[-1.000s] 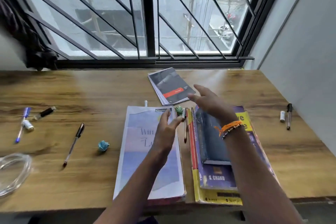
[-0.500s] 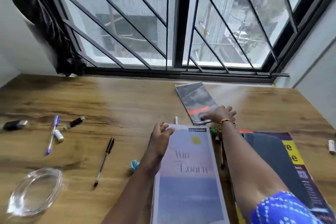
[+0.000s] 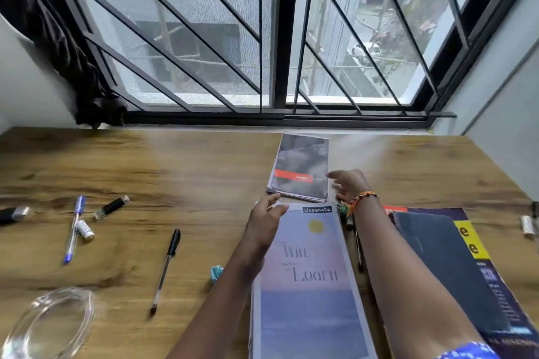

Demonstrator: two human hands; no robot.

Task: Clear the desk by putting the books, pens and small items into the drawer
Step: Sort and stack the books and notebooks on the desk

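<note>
Motion blur softens both hands, so whether fingertips touch paper is hard to tell. The left hand [image 3: 267, 217] lies over the far left corner of the lilac notebook [image 3: 309, 277], fingers loosely spread and holding nothing; the right hand [image 3: 348, 185] reaches beside the right edge of the grey booklet [image 3: 302, 169], fingers straight and apart, also gripping nothing. The right forearm hides much of a pen [image 3: 358, 248] lying between the notebook and the stack of books [image 3: 443, 265], and the left forearm covers most of a small teal object [image 3: 216, 272]. The notebook and stack run off the bottom edge; a white cap [image 3: 528, 224] sits at the right edge, a dark item [image 3: 13, 214] at the left. The grey booklet lies flat near the window, red band across its cover – bare desk [image 3: 189, 172] stretches to its left. Further left lie a black pen [image 3: 166, 267], blue pen [image 3: 74, 227], small black stick [image 3: 112, 206] and clear coiled tubing [image 3: 49, 326]
</note>
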